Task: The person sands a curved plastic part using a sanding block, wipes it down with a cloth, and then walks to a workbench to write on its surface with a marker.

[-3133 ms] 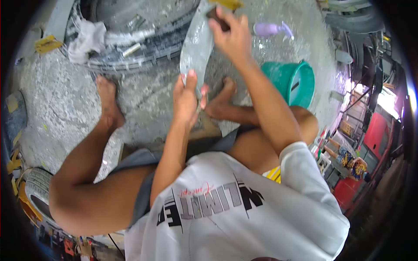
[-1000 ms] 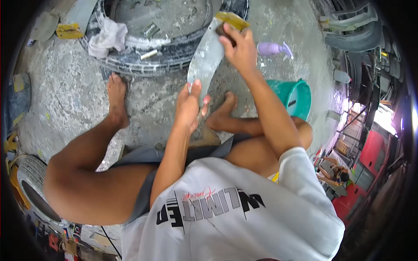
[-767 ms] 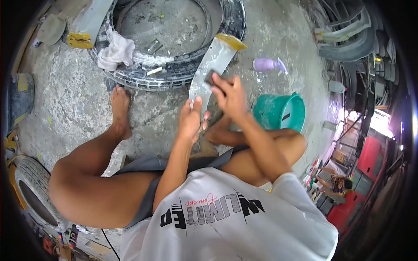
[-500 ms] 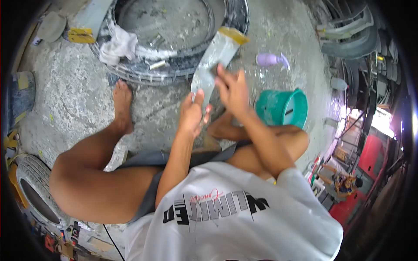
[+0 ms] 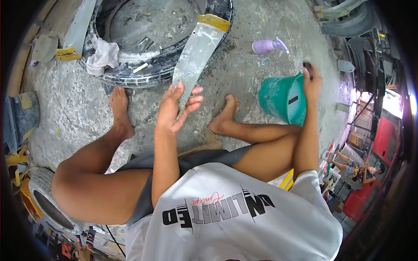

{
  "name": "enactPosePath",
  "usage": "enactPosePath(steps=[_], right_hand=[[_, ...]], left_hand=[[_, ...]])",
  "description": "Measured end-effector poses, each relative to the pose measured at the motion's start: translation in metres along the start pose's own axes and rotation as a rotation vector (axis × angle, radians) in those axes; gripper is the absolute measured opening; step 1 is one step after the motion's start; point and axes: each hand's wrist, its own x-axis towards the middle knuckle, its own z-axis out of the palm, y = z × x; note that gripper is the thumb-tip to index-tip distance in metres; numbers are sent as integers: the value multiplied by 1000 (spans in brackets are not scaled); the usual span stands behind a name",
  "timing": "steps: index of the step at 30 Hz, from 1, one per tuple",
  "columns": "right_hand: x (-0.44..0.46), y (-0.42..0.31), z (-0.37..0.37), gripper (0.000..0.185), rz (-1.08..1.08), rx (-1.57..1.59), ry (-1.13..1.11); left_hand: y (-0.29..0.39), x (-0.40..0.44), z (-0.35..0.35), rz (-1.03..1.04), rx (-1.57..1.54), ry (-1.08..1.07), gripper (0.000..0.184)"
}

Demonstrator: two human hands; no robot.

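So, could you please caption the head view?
Left hand holding a grey panel; right hand gripping a dark block near a green bucket.

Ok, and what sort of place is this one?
Likely a vehicle body workshop: a big tyre lies on the rough concrete floor, and curved, bumper-like pieces sit at the upper right.

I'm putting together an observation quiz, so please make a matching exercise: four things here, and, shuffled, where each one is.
Things:
1. grey panel
2. dark block
3. white cloth
4. spray bottle

Places:
A. on the tyre
B. on the floor
C. in the left hand
D. in the right hand

Pairs: 1-C, 2-D, 3-A, 4-B
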Motion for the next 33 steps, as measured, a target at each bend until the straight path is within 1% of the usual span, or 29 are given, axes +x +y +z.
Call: enactPosePath(steps=[1, 2, 4, 5, 6, 9, 10, 11, 12, 13, 15, 16, 17, 19, 21, 23, 26, 28, 29, 30, 33], right_hand=[[6, 69, 16, 40, 39, -11, -126], [3, 122, 36, 40, 77, -22, -249], [-22, 150, 54, 41, 208, -205, -541], [-35, 163, 68, 43, 193, -212, -586], [-44, 172, 80, 45, 178, -218, -632], [-54, 167, 92, 47, 165, -158, -724], [-55, 167, 92, 46, 180, -188, -591], [-55, 167, 88, 45, 228, -127, -481], [-49, 144, 69, 44, 270, -68, -368], [-41, 113, 46, 44, 305, -10, -249], [-34, 43, 6, 39, 184, 73, -166], [-37, 19, 2, 38, -8, 145, -108], [-43, -6, 2, 37, -197, 216, -55], [-63, -80, 9, 37, -469, 364, -89], [-91, -149, 29, 39, -576, 462, -178], [-96, -198, 65, 41, -727, 454, -124], [-70, -232, 99, 46, -712, 353, 40], [-105, -219, 108, 47, -683, 438, 14], [-120, -218, 112, 48, -688, 493, 28], [-146, -213, 105, 49, -735, 539, -31], [-122, -209, 98, 46, -788, 432, -151]], left_hand=[[1, 0, -2, 26, -9, -36, 44], [1, 4, -12, 36, -72, -114, 45], [5, 4, -13, 60, -171, -219, 46], [7, 3, -11, 76, -222, -270, 47], [9, 3, -9, 59, -251, -265, 50], [6, 5, -9, 27, -316, -289, 47], [1, 7, -12, 0, -355, -277, 44], [-5, 10, -17, -29, -395, -265, 42], [-8, 12, -18, -55, -439, -256, 39], [-9, 11, -15, -33, -377, -232, 36], [-15, 9, -7, 9, -261, -177, 32], [-14, 7, -2, 12, -179, -92, 29], [-17, 8, -3, 25, -152, -83, 29], [-22, 11, -3, 42, -87, -73, 29], [-21, 7, 2, 50, -16, -35, 29], [-19, 8, 3, 67, 25, -19, 29], [-27, 9, -1, 79, 45, -5, 29], [-36, 6, 3, 72, 24, 50, 27], [-28, 11, 7, 102, 13, 67, 27], [-21, 7, 6, 16, 7, 41, 27], [-25, 9, 8, 41, -116, 33, 28]])
